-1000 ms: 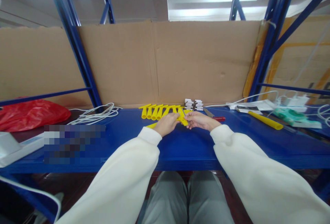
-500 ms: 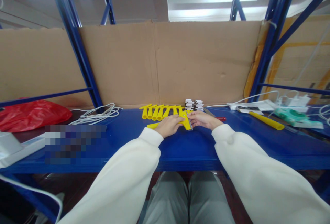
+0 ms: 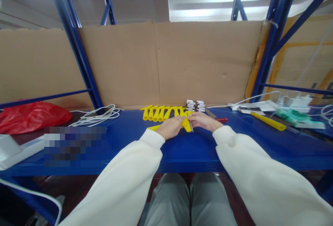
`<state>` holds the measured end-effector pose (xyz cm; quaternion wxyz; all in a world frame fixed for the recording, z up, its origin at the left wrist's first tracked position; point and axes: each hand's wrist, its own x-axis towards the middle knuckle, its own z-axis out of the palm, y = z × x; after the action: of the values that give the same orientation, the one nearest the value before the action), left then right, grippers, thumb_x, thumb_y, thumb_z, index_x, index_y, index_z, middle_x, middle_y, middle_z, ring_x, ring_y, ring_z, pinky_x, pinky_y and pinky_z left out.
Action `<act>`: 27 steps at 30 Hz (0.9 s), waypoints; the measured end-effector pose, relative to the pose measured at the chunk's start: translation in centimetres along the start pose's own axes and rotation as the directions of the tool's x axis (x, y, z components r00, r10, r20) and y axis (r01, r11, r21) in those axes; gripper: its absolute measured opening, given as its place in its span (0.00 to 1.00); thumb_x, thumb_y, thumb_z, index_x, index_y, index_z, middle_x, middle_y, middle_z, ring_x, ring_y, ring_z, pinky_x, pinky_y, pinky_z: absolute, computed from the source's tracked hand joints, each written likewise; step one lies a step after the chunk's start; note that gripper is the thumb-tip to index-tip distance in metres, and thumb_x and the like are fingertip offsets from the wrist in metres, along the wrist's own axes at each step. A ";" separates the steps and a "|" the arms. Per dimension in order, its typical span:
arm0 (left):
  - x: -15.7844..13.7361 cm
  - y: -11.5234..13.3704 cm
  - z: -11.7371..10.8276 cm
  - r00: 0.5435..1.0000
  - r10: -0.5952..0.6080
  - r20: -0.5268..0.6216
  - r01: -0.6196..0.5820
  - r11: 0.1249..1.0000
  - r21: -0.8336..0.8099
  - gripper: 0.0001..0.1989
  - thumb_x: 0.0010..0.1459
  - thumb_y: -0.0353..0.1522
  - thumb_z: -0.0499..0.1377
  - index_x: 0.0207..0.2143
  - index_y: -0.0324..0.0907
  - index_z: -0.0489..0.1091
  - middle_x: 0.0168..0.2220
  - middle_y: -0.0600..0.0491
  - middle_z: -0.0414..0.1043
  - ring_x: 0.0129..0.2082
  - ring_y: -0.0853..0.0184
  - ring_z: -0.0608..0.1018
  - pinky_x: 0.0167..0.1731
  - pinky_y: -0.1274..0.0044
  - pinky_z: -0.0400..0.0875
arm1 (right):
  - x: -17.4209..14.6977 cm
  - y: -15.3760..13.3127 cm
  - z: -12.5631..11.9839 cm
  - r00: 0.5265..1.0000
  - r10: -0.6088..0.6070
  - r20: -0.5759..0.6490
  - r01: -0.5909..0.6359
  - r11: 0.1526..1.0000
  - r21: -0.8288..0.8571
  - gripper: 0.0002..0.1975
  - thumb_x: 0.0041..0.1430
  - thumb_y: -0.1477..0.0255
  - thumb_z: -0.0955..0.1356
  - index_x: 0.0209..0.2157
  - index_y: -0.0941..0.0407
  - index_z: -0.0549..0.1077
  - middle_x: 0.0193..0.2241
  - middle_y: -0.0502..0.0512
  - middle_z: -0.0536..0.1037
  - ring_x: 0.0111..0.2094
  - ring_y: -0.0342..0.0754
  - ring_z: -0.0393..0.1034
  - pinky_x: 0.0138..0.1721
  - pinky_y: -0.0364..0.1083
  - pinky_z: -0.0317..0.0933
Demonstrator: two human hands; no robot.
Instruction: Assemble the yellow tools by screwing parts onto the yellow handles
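Head view (the only one I have). At the centre of my clock, a yellow scraper point(image 3: 185, 124) lies across the hands over the blue table point(image 3: 189, 152), its handle toward 9 o'clock and its wide head toward 3. Left hand point(image 3: 169, 128): closed around the handle near the head. Right hand point(image 3: 202, 119): fingers drawn narrow, pinching at the head's far corner, by a thin metal strip point(image 3: 191, 127). How firmly it presses, I cannot tell; the fingertips are partly hidden.

Handling, my judgement: a steady left grip keeps the head from twisting; the right fingertips are best on the strip's flat, off its edge (it may be sharp). Light, even pressure should keep the strip square to the head.

Room: a row of yellow scrapers point(image 3: 155, 115) stands near from 10 to 12 o'clock, a stack of small white pieces point(image 3: 195, 106) at 1, so I judge forward travel tight. A red handle point(image 3: 221, 119) lies just beside the right wrist at 3. Cardboard point(image 3: 197, 66) walls off 12. Toward 6 there is bare tabletop up to the front edge point(image 3: 189, 166), the easier way to shift.
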<state>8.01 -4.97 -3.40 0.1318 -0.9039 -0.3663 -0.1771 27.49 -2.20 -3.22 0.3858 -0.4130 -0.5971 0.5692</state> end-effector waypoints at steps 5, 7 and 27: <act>0.2 0.6 -0.4 0.999 -0.019 0.041 0.015 0.995 0.103 0.20 0.63 0.25 0.48 0.57 0.35 0.65 0.52 0.40 0.73 0.53 0.57 0.76 0.48 0.68 0.73 | -0.4 -0.5 0.7 1.000 0.006 -0.018 -0.005 1.000 0.020 0.09 0.58 0.80 0.67 0.24 0.59 0.73 0.19 0.52 0.77 0.21 0.41 0.71 0.27 0.39 0.68; 0.2 0.8 -0.6 0.998 -0.044 0.054 0.036 0.989 0.144 0.21 0.63 0.23 0.48 0.58 0.33 0.64 0.51 0.38 0.73 0.52 0.56 0.76 0.47 0.67 0.73 | -0.6 -0.8 1.0 0.999 0.020 -0.034 -0.019 0.999 0.035 0.11 0.59 0.82 0.66 0.24 0.59 0.73 0.19 0.51 0.77 0.20 0.40 0.70 0.26 0.39 0.67; 0.2 1.8 -1.4 0.969 -0.229 -0.093 0.244 0.943 0.227 0.26 0.58 0.19 0.49 0.59 0.34 0.66 0.51 0.39 0.74 0.47 0.59 0.79 0.43 0.72 0.73 | 0.6 -0.3 -6.7 0.758 -0.327 -0.565 -0.096 0.800 -0.592 0.07 0.55 0.78 0.68 0.24 0.58 0.74 0.25 0.57 0.80 0.30 0.47 0.74 0.34 0.42 0.68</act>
<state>9.07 -6.62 -2.25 0.2283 -0.8250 -0.4860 -0.1761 33.51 0.83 -2.56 0.4547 -0.6405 -0.5997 0.1528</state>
